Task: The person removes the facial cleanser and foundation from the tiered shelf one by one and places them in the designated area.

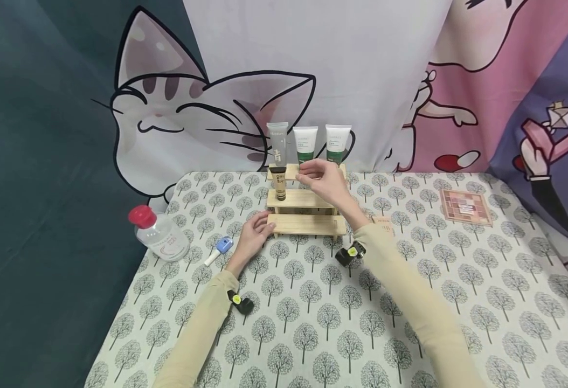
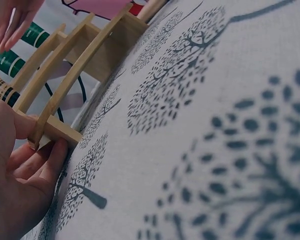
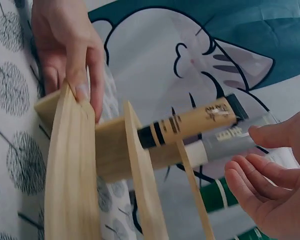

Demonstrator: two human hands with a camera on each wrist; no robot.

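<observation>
A three-step wooden rack [image 1: 305, 224] stands at the back of the table. My left hand [image 1: 254, 234] grips the left end of its lowest step, thumb [image 3: 81, 92] on top and fingers underneath in the left wrist view. On the top step stand a grey tube [image 1: 277, 143] and two white-and-green tubes, one in the middle [image 1: 305, 141] and another at the right [image 1: 337, 139]. A small gold tube with a black top [image 1: 279, 186] is upright on the middle step's left end. Close in front of the middle tube, my right hand [image 1: 326, 180] has loosely bent fingers with nothing between them.
At the left are a clear bottle with a red cap [image 1: 165, 237] and a small blue-and-white bottle [image 1: 220, 249]. A makeup palette [image 1: 465, 207] lies at the right. Behind the right forearm is a small beige packet [image 1: 383, 223]. A printed curtain [image 1: 245, 43] hangs behind the table.
</observation>
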